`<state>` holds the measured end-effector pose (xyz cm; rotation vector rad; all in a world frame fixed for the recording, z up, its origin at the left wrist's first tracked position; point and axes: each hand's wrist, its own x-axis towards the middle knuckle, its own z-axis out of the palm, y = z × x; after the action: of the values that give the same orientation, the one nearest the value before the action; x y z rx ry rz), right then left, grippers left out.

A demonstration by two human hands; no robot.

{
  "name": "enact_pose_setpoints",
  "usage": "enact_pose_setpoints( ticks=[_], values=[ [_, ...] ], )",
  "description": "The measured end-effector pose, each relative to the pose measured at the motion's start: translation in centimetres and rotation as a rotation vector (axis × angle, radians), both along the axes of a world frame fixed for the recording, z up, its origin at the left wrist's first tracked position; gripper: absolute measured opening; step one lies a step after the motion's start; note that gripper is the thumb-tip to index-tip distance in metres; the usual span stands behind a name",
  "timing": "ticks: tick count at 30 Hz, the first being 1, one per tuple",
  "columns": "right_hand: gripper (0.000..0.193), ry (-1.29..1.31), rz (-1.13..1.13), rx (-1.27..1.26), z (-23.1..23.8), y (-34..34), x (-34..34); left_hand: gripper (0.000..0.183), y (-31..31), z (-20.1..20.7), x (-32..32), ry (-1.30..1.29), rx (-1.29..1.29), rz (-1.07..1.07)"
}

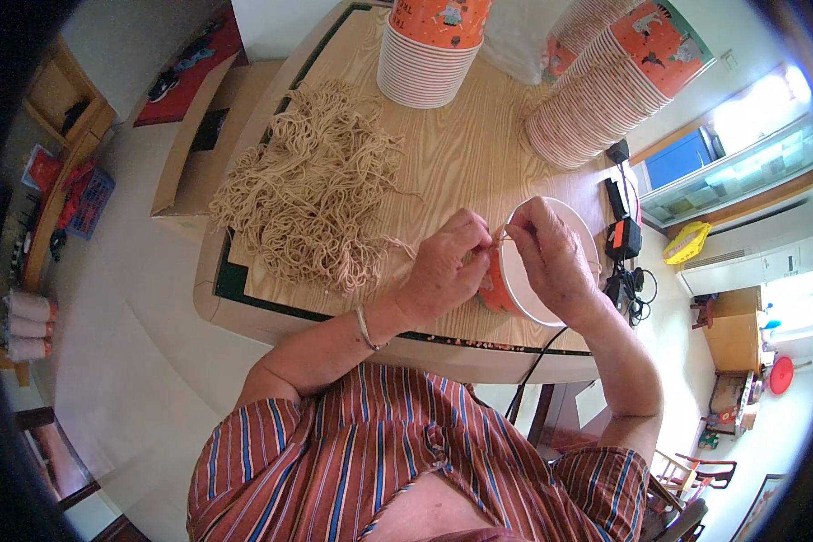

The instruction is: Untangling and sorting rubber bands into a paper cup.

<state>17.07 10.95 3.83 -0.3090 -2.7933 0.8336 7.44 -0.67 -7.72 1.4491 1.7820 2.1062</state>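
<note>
In front of me an orange-and-white paper bucket (497, 294) lies tilted near the table's front edge, its white opening facing me. At the left side of its rim, my left hand (447, 266) is closed in a pinch on a thin beige string (501, 238). My right hand (551, 257) reaches across the opening and pinches the same string close by. The fingertips nearly meet, so the exact hold on the string is partly hidden. Left of my hands spreads a loose pile of beige strings (312, 185).
Nested paper buckets form one stack (427, 68) at the back and a leaning stack (596, 99) at the back right. A clear plastic bag (513, 45) sits between them. A black adapter (623, 239) and cables lie along the table's right edge; an open cardboard box (185, 163) stands left.
</note>
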Motion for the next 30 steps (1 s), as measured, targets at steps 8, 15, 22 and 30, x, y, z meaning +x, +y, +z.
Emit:
enact_pose_setpoints(
  ticks=[8,15,22,30],
  values=[
    [0.011,0.014,0.010,-0.008,-0.3,0.3,0.0,0.012,-0.5,0.7,-0.4,0.020,-0.128,-0.027],
    [0.010,-0.018,0.066,0.001,0.2,0.6,-0.3,0.018,-1.0,1.7,-0.7,-0.252,-0.054,-0.179],
    [0.015,-0.050,0.067,-0.047,0.2,1.0,-0.7,0.015,-0.2,0.5,-1.4,-0.279,-0.021,-0.314],
    [0.012,-0.275,0.008,-0.272,0.8,3.1,-0.2,0.009,-0.1,0.6,-1.6,-0.392,-0.069,-0.344]
  ],
)
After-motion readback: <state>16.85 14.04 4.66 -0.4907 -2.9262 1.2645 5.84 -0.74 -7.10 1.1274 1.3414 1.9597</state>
